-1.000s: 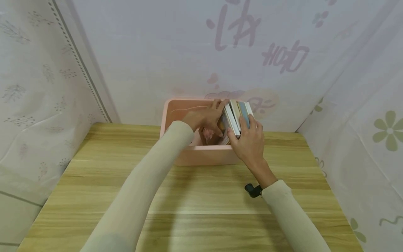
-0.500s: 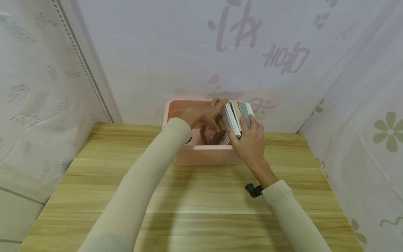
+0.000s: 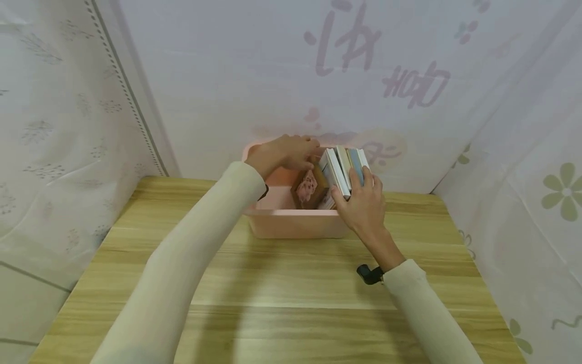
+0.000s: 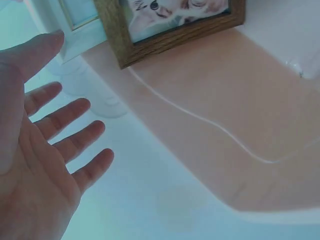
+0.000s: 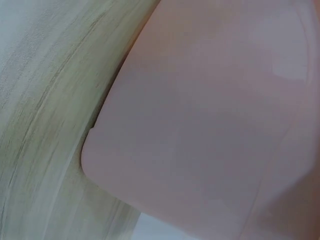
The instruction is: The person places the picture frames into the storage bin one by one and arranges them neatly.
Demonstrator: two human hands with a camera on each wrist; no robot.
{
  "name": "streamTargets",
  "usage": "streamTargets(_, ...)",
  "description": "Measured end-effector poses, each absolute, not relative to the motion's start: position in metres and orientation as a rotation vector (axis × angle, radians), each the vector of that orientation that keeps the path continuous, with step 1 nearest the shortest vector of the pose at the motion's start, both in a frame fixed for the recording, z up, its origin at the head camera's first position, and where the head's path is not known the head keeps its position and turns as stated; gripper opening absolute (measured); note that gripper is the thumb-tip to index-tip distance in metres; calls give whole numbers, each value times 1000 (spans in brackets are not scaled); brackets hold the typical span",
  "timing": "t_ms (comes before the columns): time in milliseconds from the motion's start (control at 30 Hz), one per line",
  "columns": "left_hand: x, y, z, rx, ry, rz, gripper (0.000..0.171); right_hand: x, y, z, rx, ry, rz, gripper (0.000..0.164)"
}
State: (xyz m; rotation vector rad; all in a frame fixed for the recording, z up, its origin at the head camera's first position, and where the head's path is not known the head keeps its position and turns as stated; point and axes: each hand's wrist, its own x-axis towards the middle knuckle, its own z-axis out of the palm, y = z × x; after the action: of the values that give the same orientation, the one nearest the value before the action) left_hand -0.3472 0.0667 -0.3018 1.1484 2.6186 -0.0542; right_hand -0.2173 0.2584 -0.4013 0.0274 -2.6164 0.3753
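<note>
A pink plastic bin (image 3: 295,222) stands at the back of the table. Several picture frames (image 3: 336,172) with white, cream and blue edges lean on edge at its right end. Beside them inside sits a brown wooden picture frame (image 3: 306,189), which in the left wrist view shows a cat picture. My right hand (image 3: 364,205) holds the leaning frames, thumb at their near left corner and fingers over their edges. Above the bin's far rim is my left hand (image 3: 293,151), holding nothing, its fingers (image 4: 75,112) spread near a white picture frame (image 4: 82,37).
A wood-grain table (image 3: 291,288) lies under the bin. White patterned cloth (image 3: 227,76) hangs behind it and at both sides. A dark wrist strap piece (image 3: 369,274) sticks out at my right wrist. The bin's outer wall (image 5: 190,120) fills the right wrist view.
My left hand has lifted up and away from inside the bin toward its far rim, uncovering the brown frame. The right hand stays on the leaning frames. The head view shifts slightly.
</note>
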Motion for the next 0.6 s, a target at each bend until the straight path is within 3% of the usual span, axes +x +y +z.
streamTargets(433,-330,37,-293,1106,2754,-28,76,-214,275,-394,85,-2730,331,86)
streamTargets(600,-322,13,-291,1059,2800,12,81,-211,289,-393,127,-2739,381,85)
